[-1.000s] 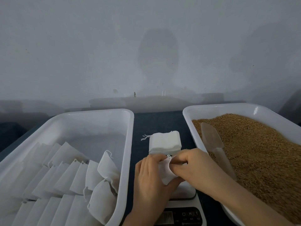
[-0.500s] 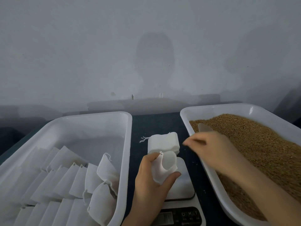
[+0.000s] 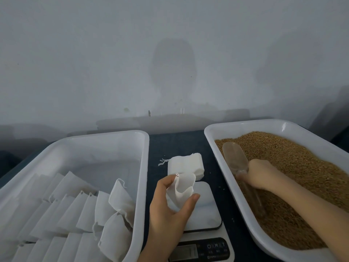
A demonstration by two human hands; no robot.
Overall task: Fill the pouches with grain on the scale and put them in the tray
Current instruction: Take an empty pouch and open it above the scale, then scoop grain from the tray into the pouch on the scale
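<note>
My left hand [image 3: 168, 210] holds an open white pouch [image 3: 182, 188] upright over the white scale [image 3: 205, 210] at the centre front. My right hand [image 3: 258, 173] grips the handle of a clear plastic scoop [image 3: 234, 157] that lies on the brown grain [image 3: 294, 178] in the right white tray [image 3: 213, 146]. A stack of empty pouches [image 3: 186, 165] lies on the dark table behind the scale. The left white tray [image 3: 143, 167] holds several filled pouches [image 3: 81, 218] in rows.
The scale's display and buttons [image 3: 200, 250] face me at the front edge. A grey wall [image 3: 170, 53] rises just behind the table. A narrow strip of dark table [image 3: 175, 142] separates the two trays.
My right hand let go of the pouch, moved right into the grain tray and took hold of the scoop handle. My left hand keeps the pouch, now open-mouthed, over the scale.
</note>
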